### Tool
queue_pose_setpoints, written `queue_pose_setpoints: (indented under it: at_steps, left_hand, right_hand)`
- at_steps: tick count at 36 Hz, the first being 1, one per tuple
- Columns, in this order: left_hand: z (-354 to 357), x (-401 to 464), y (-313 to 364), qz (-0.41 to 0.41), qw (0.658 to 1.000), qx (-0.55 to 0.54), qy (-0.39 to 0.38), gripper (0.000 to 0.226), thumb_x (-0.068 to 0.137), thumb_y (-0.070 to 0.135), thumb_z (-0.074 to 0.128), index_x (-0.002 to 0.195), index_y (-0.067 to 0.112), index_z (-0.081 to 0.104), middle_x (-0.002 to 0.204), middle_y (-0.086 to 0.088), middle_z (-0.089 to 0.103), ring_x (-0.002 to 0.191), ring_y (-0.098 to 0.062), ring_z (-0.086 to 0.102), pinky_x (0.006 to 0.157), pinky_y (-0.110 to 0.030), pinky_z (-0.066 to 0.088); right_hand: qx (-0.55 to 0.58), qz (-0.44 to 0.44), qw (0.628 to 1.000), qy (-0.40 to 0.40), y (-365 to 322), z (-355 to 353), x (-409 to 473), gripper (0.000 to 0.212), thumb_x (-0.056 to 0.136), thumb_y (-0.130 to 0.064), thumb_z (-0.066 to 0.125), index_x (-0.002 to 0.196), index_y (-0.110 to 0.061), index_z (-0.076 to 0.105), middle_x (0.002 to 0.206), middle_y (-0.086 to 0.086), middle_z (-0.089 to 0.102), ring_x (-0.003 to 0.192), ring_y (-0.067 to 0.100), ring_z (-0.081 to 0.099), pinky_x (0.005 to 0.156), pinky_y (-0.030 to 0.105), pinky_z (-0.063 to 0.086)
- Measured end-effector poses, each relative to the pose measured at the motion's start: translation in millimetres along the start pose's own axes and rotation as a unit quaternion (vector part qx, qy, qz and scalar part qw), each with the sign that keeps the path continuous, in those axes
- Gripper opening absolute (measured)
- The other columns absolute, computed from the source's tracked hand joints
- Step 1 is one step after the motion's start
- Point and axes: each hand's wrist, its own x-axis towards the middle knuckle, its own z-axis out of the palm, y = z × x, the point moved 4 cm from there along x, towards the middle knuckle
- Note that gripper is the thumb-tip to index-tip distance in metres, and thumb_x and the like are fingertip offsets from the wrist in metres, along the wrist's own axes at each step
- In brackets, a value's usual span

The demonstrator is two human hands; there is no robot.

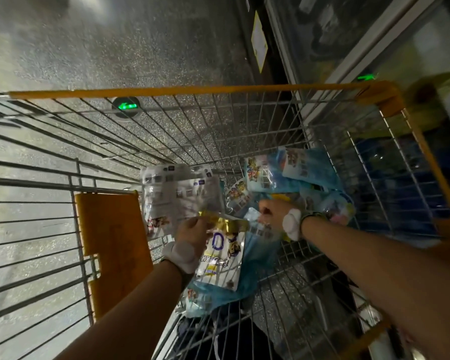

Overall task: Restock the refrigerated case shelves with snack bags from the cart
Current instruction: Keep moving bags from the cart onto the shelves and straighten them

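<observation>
Speckled grey floor (146,48) shows through the mesh of a wire cart (244,131) with yellow rim trim, parked beside the glass front of a refrigerated case (374,35) at far right. Both hands reach into the basket. The left hand (190,229) has its grip closed on the gold top edge of a white snack bag (221,258), which hangs below the fingers; a large blue "0" and a cartoon figure are printed on it, the smaller writing too blurred to read. The right hand (270,211) has its grip curled down among the packets, pinching at a pale bag corner; what exactly it holds cannot be told. Each wrist carries one white padded band. Left of the hands lies a pile of white bags (177,188), backs up, with small printed panels, at least two. Right and far lie blue bags (291,172) with cartoon artwork, at least three, overlapping; an exact count is not possible. One yellow seat flap (109,235) stands at near left. A green arrow (126,106) glows on the floor beyond the cart.
</observation>
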Motion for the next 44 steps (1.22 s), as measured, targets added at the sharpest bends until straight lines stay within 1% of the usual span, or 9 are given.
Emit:
queue_pose_setpoints:
  at_steps: [9, 19, 23, 26, 29, 33, 37, 40, 44]
  left_hand:
    - [13, -31, 38, 0.103, 0.994, 0.013, -0.027, 0.020, 0.101, 0.012, 0.049, 0.107, 0.015, 0.068, 0.110, -0.008, 0.071, 0.102, -0.025, 0.066, 0.088, -0.040, 0.054]
    - [29, -30, 49, 0.105, 0.989, 0.064, -0.085, 0.068, 0.083, 0.049, 0.074, 0.139, 0.018, 0.051, 0.128, 0.000, 0.063, 0.115, -0.017, 0.061, 0.098, -0.037, 0.051]
    - [36, -29, 49, 0.139, 0.988, 0.029, -0.067, 0.057, 0.084, 0.032, 0.077, 0.133, 0.018, 0.051, 0.125, -0.003, 0.064, 0.108, -0.015, 0.064, 0.081, -0.023, 0.055]
    - [23, -27, 50, 0.167, 0.980, 0.089, 0.058, 0.064, 0.071, 0.048, 0.084, 0.117, 0.020, 0.050, 0.117, -0.004, 0.059, 0.099, -0.018, 0.063, 0.082, -0.035, 0.058]
    - [5, -21, 48, 0.129, 0.976, 0.120, 0.131, 0.086, 0.053, 0.064, 0.084, 0.116, 0.026, 0.040, 0.122, -0.002, 0.050, 0.113, -0.027, 0.056, 0.094, -0.047, 0.054]
    - [4, -16, 47, 0.102, 0.994, 0.035, 0.022, 0.050, 0.082, 0.026, 0.080, 0.120, 0.007, 0.054, 0.111, 0.000, 0.066, 0.099, -0.019, 0.067, 0.087, -0.033, 0.058]
    - [-4, -14, 50, 0.165, 0.969, 0.182, -0.003, 0.020, 0.096, 0.019, 0.062, 0.110, 0.008, 0.072, 0.104, -0.002, 0.074, 0.097, -0.022, 0.071, 0.087, -0.044, 0.059]
    - [-12, -16, 54, 0.188, 0.944, 0.271, 0.007, 0.021, 0.097, 0.023, 0.059, 0.111, 0.015, 0.072, 0.106, -0.003, 0.073, 0.095, -0.025, 0.069, 0.086, -0.047, 0.058]
    - [-22, -29, 68, 0.199, 0.945, 0.257, 0.023, 0.024, 0.100, 0.029, 0.052, 0.117, 0.022, 0.066, 0.109, -0.001, 0.069, 0.096, -0.028, 0.067, 0.085, -0.050, 0.057]
  right_hand:
    - [0.026, -0.030, 0.992, 0.118, 8, -91, -22, 0.018, 0.095, -0.011, 0.058, 0.083, -0.019, 0.048, 0.074, -0.016, 0.054, 0.064, -0.006, 0.051, 0.052, 0.014, 0.035]
    - [0.253, 0.009, 0.940, 0.231, 2, -128, -19, 0.022, 0.093, -0.023, 0.063, 0.076, -0.026, 0.050, 0.084, 0.011, 0.067, 0.082, 0.029, 0.065, 0.074, 0.042, 0.052]
    - [0.346, 0.028, 0.916, 0.200, -9, -109, -7, 0.018, 0.091, -0.023, 0.065, 0.076, -0.024, 0.055, 0.081, 0.004, 0.061, 0.077, 0.020, 0.058, 0.077, 0.036, 0.048]
    - [0.419, 0.040, 0.889, 0.181, -18, -93, -3, 0.019, 0.093, -0.018, 0.063, 0.077, -0.024, 0.056, 0.079, 0.000, 0.061, 0.076, 0.016, 0.058, 0.072, 0.030, 0.047]
    - [0.546, 0.053, 0.823, 0.145, -27, -78, 0, 0.014, 0.093, -0.009, 0.061, 0.081, -0.017, 0.061, 0.088, 0.009, 0.066, 0.089, 0.026, 0.062, 0.087, 0.046, 0.051]
    - [0.619, 0.071, 0.777, 0.086, -33, -67, 3, 0.008, 0.095, -0.005, 0.055, 0.092, -0.007, 0.062, 0.097, 0.018, 0.063, 0.093, 0.032, 0.060, 0.095, 0.055, 0.047]
    - [0.571, 0.097, 0.808, 0.106, -25, -59, 12, 0.015, 0.093, -0.009, 0.059, 0.103, 0.002, 0.063, 0.111, 0.030, 0.061, 0.105, 0.041, 0.060, 0.099, 0.058, 0.046]
    - [0.540, 0.129, 0.824, 0.114, -26, -54, 17, 0.006, 0.095, -0.013, 0.060, 0.094, -0.008, 0.060, 0.097, 0.015, 0.062, 0.091, 0.029, 0.060, 0.082, 0.045, 0.051]
    - [0.596, 0.158, 0.787, 0.019, -37, -44, 25, 0.020, 0.096, -0.010, 0.052, 0.078, -0.018, 0.057, 0.071, 0.004, 0.059, 0.067, 0.018, 0.054, 0.070, 0.031, 0.045]
